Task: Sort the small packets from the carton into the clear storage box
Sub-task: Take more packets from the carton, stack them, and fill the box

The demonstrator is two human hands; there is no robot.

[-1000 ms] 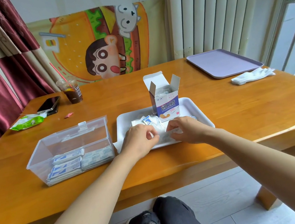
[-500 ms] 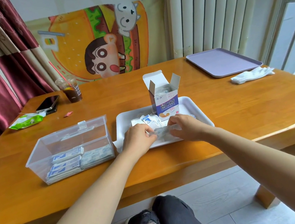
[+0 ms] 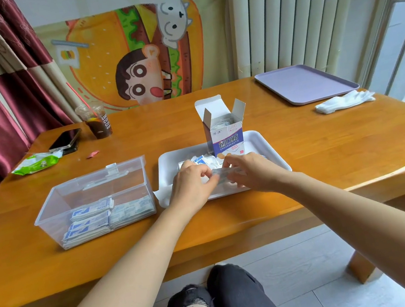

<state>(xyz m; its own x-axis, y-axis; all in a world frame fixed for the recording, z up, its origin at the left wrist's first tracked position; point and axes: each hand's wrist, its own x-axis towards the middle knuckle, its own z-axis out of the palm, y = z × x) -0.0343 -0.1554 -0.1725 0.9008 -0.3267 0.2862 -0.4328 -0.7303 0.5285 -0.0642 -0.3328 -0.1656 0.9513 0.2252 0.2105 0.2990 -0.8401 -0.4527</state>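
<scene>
Wooden worktop (image 3: 329, 148), seen from above. Far right: lilac tray (image 3: 305, 84), lying flat. Near left: clear box (image 3: 89, 188), open at the top, with sorted packets (image 3: 92, 220) stacked in rows against its near wall. Centre, just right of the box: white tray (image 3: 273, 152). The carton (image 3: 227, 138) stands upright on its far part, top flaps open. Loose packets (image 3: 201, 160) lie on the tray just left of the carton. Left hand (image 3: 191, 187) and right hand (image 3: 252, 171), close together over the tray's near part, each pinch one end of a bundle (image 3: 222, 176) of packets.
</scene>
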